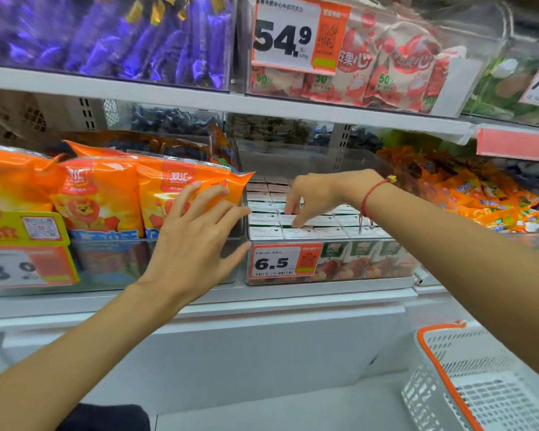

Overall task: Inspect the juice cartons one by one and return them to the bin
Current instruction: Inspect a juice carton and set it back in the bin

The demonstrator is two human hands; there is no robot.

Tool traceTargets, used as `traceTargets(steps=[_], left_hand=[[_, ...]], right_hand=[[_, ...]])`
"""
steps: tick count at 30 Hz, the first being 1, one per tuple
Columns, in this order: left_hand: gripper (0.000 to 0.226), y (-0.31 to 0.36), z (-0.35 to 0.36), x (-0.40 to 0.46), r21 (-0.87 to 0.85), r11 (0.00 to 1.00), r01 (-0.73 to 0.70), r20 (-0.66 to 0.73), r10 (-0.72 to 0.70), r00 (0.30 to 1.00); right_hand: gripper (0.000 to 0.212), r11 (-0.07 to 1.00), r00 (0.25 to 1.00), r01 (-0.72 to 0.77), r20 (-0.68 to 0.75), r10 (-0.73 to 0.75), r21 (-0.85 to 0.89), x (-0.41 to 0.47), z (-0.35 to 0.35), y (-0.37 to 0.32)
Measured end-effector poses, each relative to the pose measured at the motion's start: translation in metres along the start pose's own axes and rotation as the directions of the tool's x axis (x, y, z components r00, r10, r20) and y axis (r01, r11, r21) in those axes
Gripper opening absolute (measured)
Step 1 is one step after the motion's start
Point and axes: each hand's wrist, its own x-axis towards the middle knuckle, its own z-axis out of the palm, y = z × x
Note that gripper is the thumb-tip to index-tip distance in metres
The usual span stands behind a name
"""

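Juice cartons (296, 223) are being kept packed tight in rows inside the clear bin (367, 265) on the middle shelf, white tops up, with the 6.5 price tag (285, 260) stuck on the bin's front wall. So the relation that matters: the right hand (316, 194) is being held right over the rows, fingers pointing down toward 6 o'clock, fingertips (297, 223) touching the tops around the second row from the front. Whether one carton is actually being pinched yet can't be told, since the fingers are only loosely curled and the tips are covering the spot. The left hand (196, 241) is being held at roughly 9 o'clock from the bin, fingers spread and straight, gripping nothing, hovering in front of the orange snack bags (106, 194) and the bin's left edge. The right hand is clearly the nearer one, so a straight lift toward 12 is probably what's being set up. Back rows are being hidden by the hand, carton fronts are blurred behind the plastic, and the white basket (479, 384) is being cut off at 5 o'clock.
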Motion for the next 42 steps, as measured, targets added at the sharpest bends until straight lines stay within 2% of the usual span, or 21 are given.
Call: traceTargets(steps=[3,7,11,14,16,18,20,22,23,25,27,29,31,33,34,36,40,42], left_hand=[[0.047,0.001,-0.001,0.001,-0.006,1.0,0.005,0.003,-0.005,1.0],[0.05,0.001,-0.001,0.0,-0.006,1.0,-0.001,0.007,0.001,1.0],[0.051,0.002,-0.001,0.0,-0.011,1.0,0.016,0.022,-0.016,1.0],[0.05,0.002,-0.003,0.0,-0.015,0.999,0.029,0.022,-0.028,0.999],[0.049,0.002,-0.005,0.0,-0.009,0.999,0.034,0.019,-0.033,0.999],[0.049,0.003,-0.007,0.0,-0.004,0.999,0.04,0.026,-0.04,0.999],[0.049,0.007,-0.01,0.001,0.006,0.998,0.055,0.042,-0.055,0.998],[0.048,0.013,-0.016,0.003,0.022,0.997,0.076,0.053,-0.077,0.996],[0.047,0.017,-0.019,0.004,0.025,0.996,0.085,0.049,-0.086,0.995],[0.042,0.027,-0.025,0.004,0.007,0.997,0.078,0.005,-0.078,0.997],[0.035,0.042,-0.031,0.004,-0.118,0.991,0.057,-0.049,-0.063,0.997],[0.041,0.06,-0.04,0.003,-0.387,0.912,0.138,0.013,-0.144,0.99],[0.045,0.077,-0.041,0.002,-0.573,0.77,0.28,0.192,-0.206,0.96],[0.042,0.088,-0.032,0.001,-0.686,0.624,0.374,0.364,-0.15,0.919],[0.039,0.092,-0.029,0.002,-0.745,0.508,0.432,0.444,-0.105,0.89],[0.035,0.096,-0.023,0.003,-0.791,0.308,0.529,0.548,-0.029,0.836],[0.028,0.099,-0.013,0.0,-0.762,0.113,0.638,0.639,-0.03,0.768],[0.021,0.1,-0.01,0.0,-0.745,0.02,0.667,0.664,-0.065,0.745]], right_hand=[[0.047,1.0,1.0,0.001,0.022,-0.001,-0.005,0.007,-0.003,0.0],[0.044,0.996,0.999,0.042,-0.039,-0.039,0.084,0.007,0.009,0.009],[0.042,0.981,0.981,0.108,-0.176,-0.079,0.161,-0.003,0.022,0.017],[0.044,0.958,0.955,0.126,-0.294,-0.047,0.257,-0.018,0.018,0.022],[0.037,0.927,0.914,0.154,-0.406,-0.002,0.342,-0.032,0.018,0.021],[0.028,0.861,0.835,0.21,-0.543,0.088,0.463,-0.049,0.024,0.015],[0.022,0.764,0.725,0.305,-0.659,0.202,0.569,-0.068,0.033,0.007],[0.014,0.673,0.633,0.387,-0.712,0.304,0.63,-0.089,0.041,-0.005],[0.01,0.64,0.61,0.402,-0.713,0.345,0.654,-0.1,0.045,-0.01],[0.013,0.559,0.623,0.395,-0.66,0.421,0.729,-0.119,0.056,-0.019],[0.03,0.414,0.692,0.365,-0.54,0.478,0.834,-0.133,0.07,-0.026],[0.04,0.284,0.758,0.33,-0.432,0.488,0.9,-0.141,0.085,-0.031],[0.041,0.222,0.786,0.329,-0.397,0.474,0.918,-0.144,0.097,-0.033],[0.042,0.191,0.803,0.335,-0.386,0.454,0.922,-0.146,0.105,-0.035],[0.044,0.182,0.806,0.343,-0.388,0.447,0.922,-0.146,0.108,-0.037],[0.044,0.151,0.805,0.353,-0.382,0.454,0.923,-0.146,0.112,-0.039],[0.049,0.022,0.841,0.291,-0.267,0.47,0.956,-0.148,0.118,-0.041],[0.042,-0.034,0.882,0.229,-0.193,0.43,0.973,-0.151,0.117,-0.038]])
